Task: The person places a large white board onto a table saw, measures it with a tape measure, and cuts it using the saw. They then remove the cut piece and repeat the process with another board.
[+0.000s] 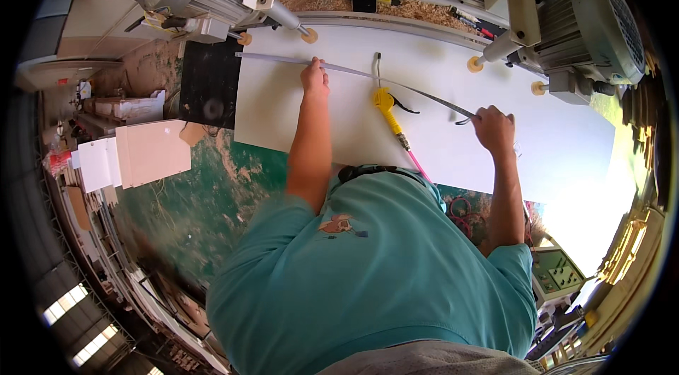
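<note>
One grey tape (350,70) slants from ten to four o'clock, left hand (315,78) pinching it near ten, right hand (495,128) gripping the four-o'clock end.

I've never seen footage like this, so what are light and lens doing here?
Head view: glare bleaches the right side, washing out that end of the white panel; head view: the measuring tape stands out fairly clearly; head view: fisheye distortion curves the surroundings toward a black rim, while the teal shirt looms large.
</note>
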`<state>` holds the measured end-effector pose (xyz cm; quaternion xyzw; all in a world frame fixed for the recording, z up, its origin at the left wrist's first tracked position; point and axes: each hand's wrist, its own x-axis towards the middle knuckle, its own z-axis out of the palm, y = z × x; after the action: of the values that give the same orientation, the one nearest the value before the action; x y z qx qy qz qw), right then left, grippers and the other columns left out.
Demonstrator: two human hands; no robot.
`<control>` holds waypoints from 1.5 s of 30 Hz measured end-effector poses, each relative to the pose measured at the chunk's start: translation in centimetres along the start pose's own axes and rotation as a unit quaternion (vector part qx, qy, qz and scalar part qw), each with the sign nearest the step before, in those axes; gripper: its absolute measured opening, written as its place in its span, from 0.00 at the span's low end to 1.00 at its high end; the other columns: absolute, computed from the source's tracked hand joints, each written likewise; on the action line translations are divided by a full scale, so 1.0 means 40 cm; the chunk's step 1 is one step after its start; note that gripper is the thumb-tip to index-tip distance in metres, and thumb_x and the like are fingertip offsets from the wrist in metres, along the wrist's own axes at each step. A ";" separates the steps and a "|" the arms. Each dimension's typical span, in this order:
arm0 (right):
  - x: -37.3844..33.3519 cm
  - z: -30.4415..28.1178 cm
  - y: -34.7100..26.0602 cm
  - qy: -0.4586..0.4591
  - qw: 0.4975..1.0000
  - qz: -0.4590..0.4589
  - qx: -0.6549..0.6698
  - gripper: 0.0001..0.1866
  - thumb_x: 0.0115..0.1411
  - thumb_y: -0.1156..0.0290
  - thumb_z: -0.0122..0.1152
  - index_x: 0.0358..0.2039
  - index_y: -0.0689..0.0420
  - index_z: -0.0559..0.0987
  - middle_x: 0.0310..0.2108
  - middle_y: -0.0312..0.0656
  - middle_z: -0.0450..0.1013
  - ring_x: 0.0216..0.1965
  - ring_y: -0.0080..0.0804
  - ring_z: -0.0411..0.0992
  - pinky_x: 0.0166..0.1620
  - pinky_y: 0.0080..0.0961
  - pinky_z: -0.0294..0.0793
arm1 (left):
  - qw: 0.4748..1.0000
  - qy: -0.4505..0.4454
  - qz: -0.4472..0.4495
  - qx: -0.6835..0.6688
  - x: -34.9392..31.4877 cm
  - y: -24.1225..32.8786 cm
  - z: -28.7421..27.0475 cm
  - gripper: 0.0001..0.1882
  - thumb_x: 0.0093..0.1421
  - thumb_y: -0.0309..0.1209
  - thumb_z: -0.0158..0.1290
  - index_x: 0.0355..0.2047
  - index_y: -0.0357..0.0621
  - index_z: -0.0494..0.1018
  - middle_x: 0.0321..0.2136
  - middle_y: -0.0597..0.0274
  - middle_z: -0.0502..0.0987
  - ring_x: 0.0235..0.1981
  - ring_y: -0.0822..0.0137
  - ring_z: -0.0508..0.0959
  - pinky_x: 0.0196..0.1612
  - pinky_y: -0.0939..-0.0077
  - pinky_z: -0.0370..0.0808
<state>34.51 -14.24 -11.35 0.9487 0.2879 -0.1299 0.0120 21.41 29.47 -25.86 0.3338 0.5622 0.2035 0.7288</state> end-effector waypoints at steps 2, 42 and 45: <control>-0.044 -0.025 0.091 -0.014 1.000 0.022 -0.006 0.12 0.61 0.58 0.59 0.31 0.53 0.83 0.31 0.42 0.76 0.33 0.43 0.77 0.46 0.47 0.69 | 0.994 0.068 0.060 0.062 0.110 0.032 -0.042 0.18 0.64 0.43 0.56 0.30 0.39 0.73 0.24 0.62 0.76 0.15 0.72 0.68 0.16 0.76 0.62; 0.261 0.215 0.814 0.181 0.978 0.095 -0.046 0.09 0.61 0.57 0.59 0.35 0.42 0.84 0.57 0.40 0.69 0.49 0.34 0.74 0.50 0.41 0.66 | 0.510 -0.070 0.297 0.804 -0.028 -0.125 0.286 0.37 0.66 0.60 0.37 0.72 0.69 0.44 0.74 0.66 0.38 0.74 0.52 0.40 0.65 0.30 0.49; 0.283 0.223 0.818 0.196 0.974 0.095 -0.062 0.10 0.62 0.55 0.58 0.36 0.41 0.84 0.56 0.38 0.70 0.49 0.34 0.74 0.50 0.42 0.66 | 0.486 -0.060 0.314 0.814 0.017 -0.135 0.294 0.39 0.65 0.61 0.37 0.72 0.65 0.43 0.74 0.61 0.38 0.74 0.54 0.40 0.68 0.38 0.49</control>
<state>59.41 -36.23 -24.55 0.9762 0.2004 0.0780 0.0261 32.40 23.15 -28.49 0.9438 0.2898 -0.1501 0.0522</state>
